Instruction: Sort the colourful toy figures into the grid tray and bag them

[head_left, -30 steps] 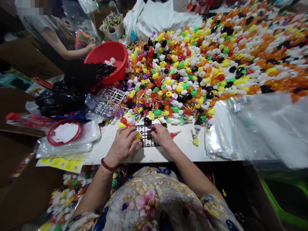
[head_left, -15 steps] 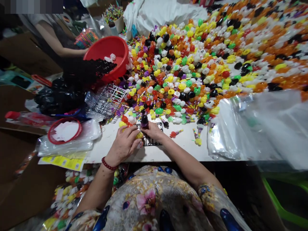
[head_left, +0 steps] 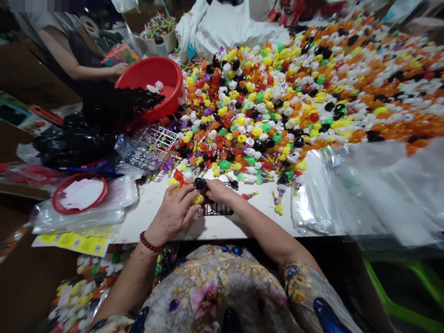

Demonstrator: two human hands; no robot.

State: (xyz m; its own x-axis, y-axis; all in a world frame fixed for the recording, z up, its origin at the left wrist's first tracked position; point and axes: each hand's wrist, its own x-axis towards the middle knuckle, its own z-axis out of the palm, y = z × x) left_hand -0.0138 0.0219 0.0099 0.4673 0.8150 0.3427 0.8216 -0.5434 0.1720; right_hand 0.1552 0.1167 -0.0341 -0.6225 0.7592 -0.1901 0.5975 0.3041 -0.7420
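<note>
My left hand is closed around small plastic toys at the left end of a black grid rack. A yellow toy shows between its fingers and thumb, and red, white and yellow toy heads rise just beyond the knuckles. My right hand reaches over the rack, its fingers closed on a toy with a round black head. That black head touches the left fingertips. My palms hide most of what lies beneath. To the right, a loose red-headed toy and a yellow-headed one lie on the white table.
A big heap of colourful toys covers the table's far side. A red tub, a second grid rack and a red basket stand left. Clear plastic bags lie right. A co-worker's arm is behind the tub.
The view has shifted slightly, so the scene sits lower and further left. The black-headed toy stands lower and more tilted between my hands; both hands keep their hold.
</note>
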